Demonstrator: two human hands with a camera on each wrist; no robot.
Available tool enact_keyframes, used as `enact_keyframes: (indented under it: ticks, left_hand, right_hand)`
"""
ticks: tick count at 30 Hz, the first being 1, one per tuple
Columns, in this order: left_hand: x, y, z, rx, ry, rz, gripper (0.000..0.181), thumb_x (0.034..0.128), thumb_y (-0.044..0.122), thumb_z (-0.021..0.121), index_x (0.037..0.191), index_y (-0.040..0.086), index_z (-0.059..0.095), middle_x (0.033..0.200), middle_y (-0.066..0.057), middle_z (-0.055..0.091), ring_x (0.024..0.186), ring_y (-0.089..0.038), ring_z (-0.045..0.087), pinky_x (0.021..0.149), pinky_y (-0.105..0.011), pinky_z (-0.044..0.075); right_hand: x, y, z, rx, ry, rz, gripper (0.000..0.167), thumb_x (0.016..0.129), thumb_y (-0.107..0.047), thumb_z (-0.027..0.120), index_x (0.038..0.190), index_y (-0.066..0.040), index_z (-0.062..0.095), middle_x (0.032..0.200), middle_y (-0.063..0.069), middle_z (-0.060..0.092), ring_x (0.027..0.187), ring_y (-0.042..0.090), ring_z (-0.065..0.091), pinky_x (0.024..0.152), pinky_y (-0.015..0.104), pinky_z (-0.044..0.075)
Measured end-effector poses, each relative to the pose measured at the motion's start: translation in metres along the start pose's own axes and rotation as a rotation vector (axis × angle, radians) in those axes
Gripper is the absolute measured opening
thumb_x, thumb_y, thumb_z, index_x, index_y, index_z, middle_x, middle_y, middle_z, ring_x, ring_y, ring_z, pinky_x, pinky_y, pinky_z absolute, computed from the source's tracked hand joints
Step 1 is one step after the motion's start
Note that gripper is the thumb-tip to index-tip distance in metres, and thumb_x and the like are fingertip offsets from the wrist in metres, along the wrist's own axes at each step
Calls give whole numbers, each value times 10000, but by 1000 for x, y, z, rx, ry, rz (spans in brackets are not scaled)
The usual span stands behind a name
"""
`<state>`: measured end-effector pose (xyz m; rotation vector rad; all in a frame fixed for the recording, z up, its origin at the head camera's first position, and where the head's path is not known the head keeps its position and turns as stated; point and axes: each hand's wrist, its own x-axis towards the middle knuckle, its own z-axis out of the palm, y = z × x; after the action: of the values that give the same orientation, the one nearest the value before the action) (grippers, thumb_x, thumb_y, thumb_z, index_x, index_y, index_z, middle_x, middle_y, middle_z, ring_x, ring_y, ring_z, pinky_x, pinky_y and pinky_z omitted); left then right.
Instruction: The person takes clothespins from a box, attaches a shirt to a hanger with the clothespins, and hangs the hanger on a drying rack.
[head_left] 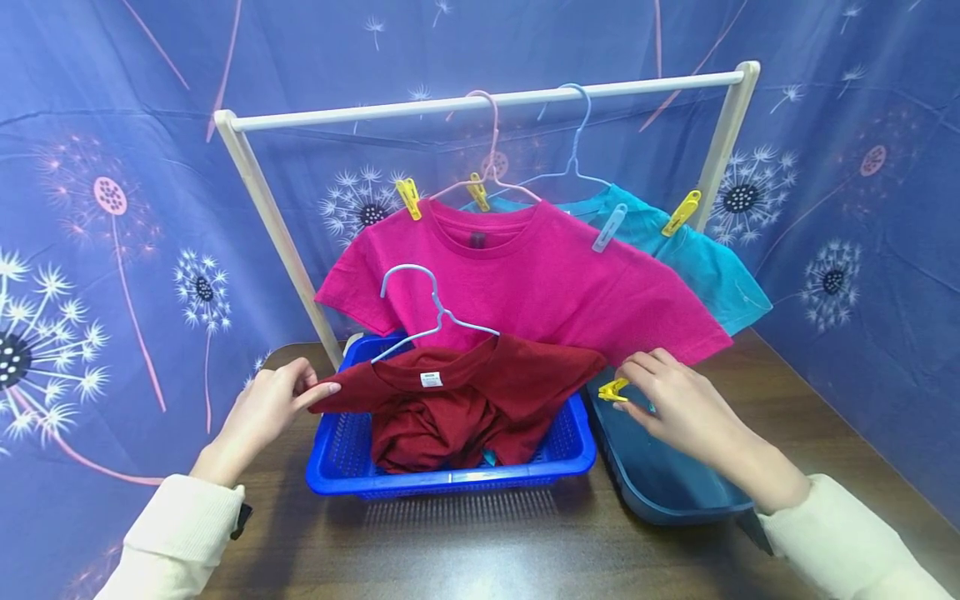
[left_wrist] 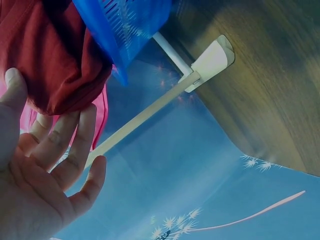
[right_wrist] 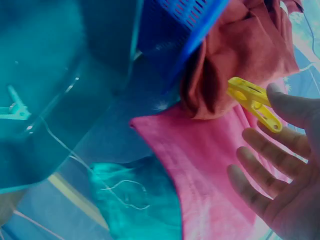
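A dark red T-shirt (head_left: 543,375) hangs loosely over the blue basket (head_left: 450,478), its lower part bunched inside. A pale blue wire hanger (head_left: 442,313) sticks up from its neck. My left hand (head_left: 264,414) pinches the sleeve end at the left between thumb and fingers; the left wrist view shows the cloth (left_wrist: 52,60) there. Off the shirt's other shoulder, my right hand (head_left: 686,404) holds a yellow clothespin (head_left: 613,390) between thumb and index finger. In the right wrist view the clothespin (right_wrist: 254,102) appears close to the red cloth (right_wrist: 245,55), apparently not clipped on it.
Behind stands a drying rack (head_left: 360,115) with a pink T-shirt (head_left: 525,258) and a teal T-shirt (head_left: 723,279) on hangers, with clothespins at their shoulders. A dark teal bin (head_left: 686,515) stands right of the basket, a pale clothespin (right_wrist: 19,111) inside. Patterned curtains surround the table (head_left: 480,550).
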<state>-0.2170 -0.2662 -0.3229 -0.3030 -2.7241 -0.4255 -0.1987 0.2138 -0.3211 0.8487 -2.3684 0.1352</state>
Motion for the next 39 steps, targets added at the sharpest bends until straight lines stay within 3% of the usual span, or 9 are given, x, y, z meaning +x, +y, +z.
enact_keyframes:
  ticks: [8,26,39]
  left_hand:
    - [1,-1,1,-15,-10,-22,312,848,427,596,775,135,518,556,33,462,521,-117,408,488,-278,310]
    - [0,1,0,-3,-21,-5,290,873,378,583,781,114,506,559,22,447,507,-117,400,478,-275,306]
    - [-1,0,2,-2,-23,4,287,875,381,579,787,116,512,557,19,445,504,-113,395,489,-273,305]
  right_hand:
    - [26,-2,-4,69,74,-4,405,632,-210,824,966,-87,630,911,47,632,853,180,546,659,352,517]
    - [69,-16,4,191,40,57,351,681,-177,793,958,-103,591,924,42,620,876,182,529,647,348,519]
    - [90,-18,10,165,57,37,295,682,-151,786,900,-86,599,886,55,604,845,190,516,589,332,512]
